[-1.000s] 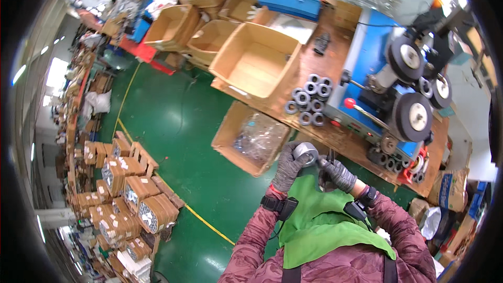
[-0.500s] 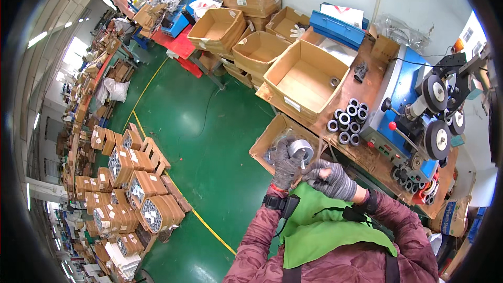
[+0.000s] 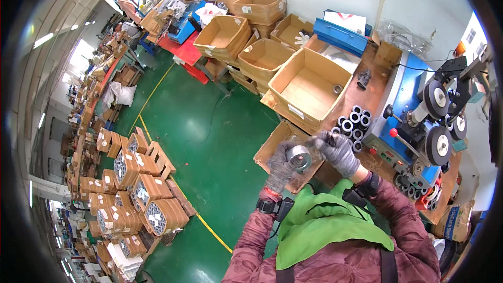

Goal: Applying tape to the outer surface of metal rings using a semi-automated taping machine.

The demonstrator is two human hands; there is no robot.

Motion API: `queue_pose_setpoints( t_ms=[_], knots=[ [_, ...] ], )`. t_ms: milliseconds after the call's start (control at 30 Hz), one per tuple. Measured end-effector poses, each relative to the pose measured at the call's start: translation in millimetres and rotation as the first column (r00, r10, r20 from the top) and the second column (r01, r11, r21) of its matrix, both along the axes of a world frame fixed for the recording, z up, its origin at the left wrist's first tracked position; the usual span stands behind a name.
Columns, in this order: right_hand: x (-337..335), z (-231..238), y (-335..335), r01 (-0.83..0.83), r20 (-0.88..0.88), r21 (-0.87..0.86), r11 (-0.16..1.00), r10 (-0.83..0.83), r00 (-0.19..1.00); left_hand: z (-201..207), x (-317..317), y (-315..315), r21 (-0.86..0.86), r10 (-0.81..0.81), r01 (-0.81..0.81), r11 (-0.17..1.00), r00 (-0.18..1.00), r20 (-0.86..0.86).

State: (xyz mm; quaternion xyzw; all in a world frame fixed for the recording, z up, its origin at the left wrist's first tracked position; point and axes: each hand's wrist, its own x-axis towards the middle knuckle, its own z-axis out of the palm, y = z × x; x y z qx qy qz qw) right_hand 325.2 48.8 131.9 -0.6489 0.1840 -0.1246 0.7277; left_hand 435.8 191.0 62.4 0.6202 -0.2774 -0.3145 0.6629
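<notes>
My left hand (image 3: 282,166), in a grey knit glove, grips a silvery metal ring (image 3: 299,158) with its open face toward me. Just up and to the right, my gloved right hand (image 3: 338,153) has its fingers drawn together; whatever is between them, if anything, is too small to make out. Below both hands stands an open cardboard box (image 3: 263,149) lined with clear plastic. Several similar rings (image 3: 347,126) are stacked on the bench beyond my right hand.
A large open carton (image 3: 293,81) holding one ring stands on the wooden bench (image 3: 374,81). To the right is a blue machine (image 3: 390,120) with dark wheels and a red-knobbed lever. Stacked cartons (image 3: 222,31) stand behind. Ring-filled packs (image 3: 162,215) sit on pallets at left.
My right hand has lifted up and away from the ring toward the stacked rings. My left hand still holds its ring, with its face turned more toward me. The whole view has shifted slightly.
</notes>
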Motion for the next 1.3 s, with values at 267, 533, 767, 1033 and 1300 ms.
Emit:
queue_pose_setpoints(
  t_ms=[267, 533, 767, 1033, 1300],
  knots=[
    [22, -8, 2, -0.070, -0.067, 0.059, 0.996, 0.074, 0.995, 23, 2, 9, -0.011, -0.038, 0.039, 0.999, 0.998, 0.059],
    [23, -53, 17, 0.027, -0.022, 0.601, 0.799, -0.018, 1.000, -7, 13, 22, -0.040, -0.101, 0.105, 0.994, 0.990, 0.101],
    [38, -64, 28, 0.151, -0.033, 0.286, 0.946, -0.147, 0.989, -35, -8, 37, 0.085, 0.236, -0.246, 0.965, 0.965, 0.116],
    [51, -105, 13, 0.100, -0.213, 0.238, 0.966, -0.049, 0.976, -74, 12, 36, 0.046, 0.411, -0.496, 0.867, 0.660, -0.629],
    [47, -174, -16, 0.102, -0.135, -0.341, 0.934, -0.157, 0.978, -114, 33, 86, 0.276, 0.625, -0.567, 0.776, 0.633, -0.456]
  ],
)
